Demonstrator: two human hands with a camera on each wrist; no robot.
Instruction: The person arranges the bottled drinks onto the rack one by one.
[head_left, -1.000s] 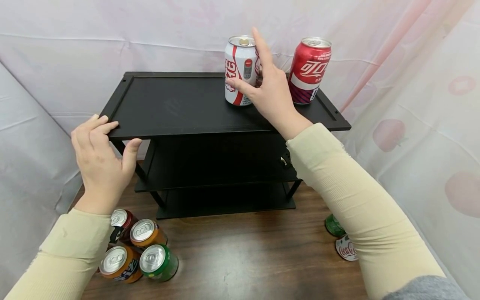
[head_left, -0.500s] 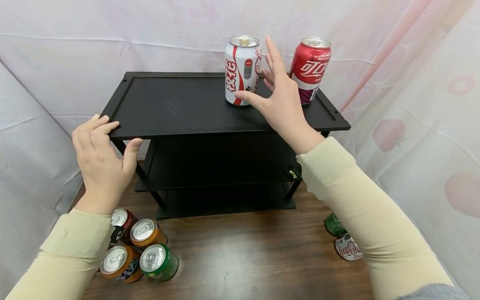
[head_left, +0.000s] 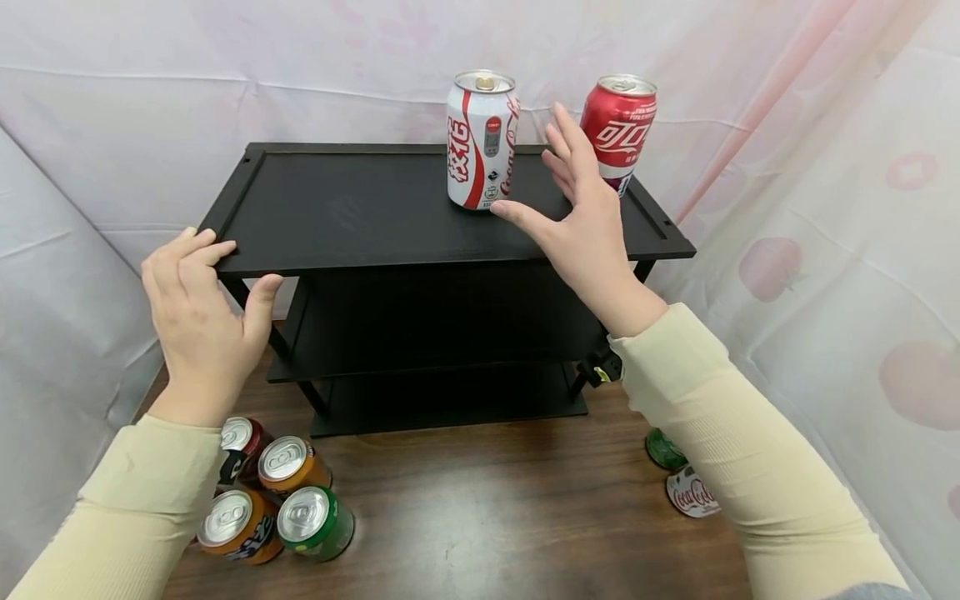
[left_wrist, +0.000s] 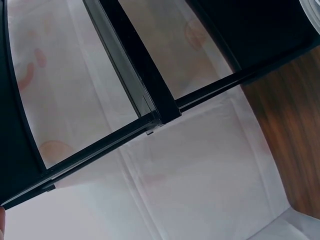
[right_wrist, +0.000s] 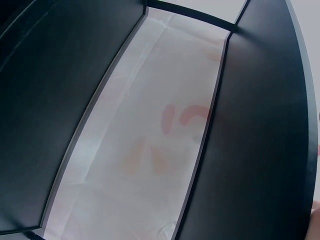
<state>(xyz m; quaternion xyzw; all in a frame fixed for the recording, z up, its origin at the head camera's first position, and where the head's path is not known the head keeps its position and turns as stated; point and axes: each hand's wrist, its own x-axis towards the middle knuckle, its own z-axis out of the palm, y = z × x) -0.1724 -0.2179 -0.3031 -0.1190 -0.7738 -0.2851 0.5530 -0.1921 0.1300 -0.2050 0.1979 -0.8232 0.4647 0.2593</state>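
A white Coca-Cola can with red lettering stands upright on the top board of a black three-tier shelf. My right hand hovers to its right, fingers spread and holding nothing, the thumb tip near the can's base in the head view. Behind that hand, a red cola can stands at the top board's right end, its lower part partly hidden. My left hand rests its fingers on the shelf's front left corner, thumb apart at the front edge. In the left wrist view, the shelf's side frame fills much of the picture.
On the wooden table at left front stand orange cans, a green can and a dark red can. Another green can and a white Coca-Cola can are at right, partly behind the sleeve. Pale curtains surround the shelf.
My right hand has drawn away from the white can, moving right and toward me. The can stays where it was, now more fully visible. My left hand has not moved.
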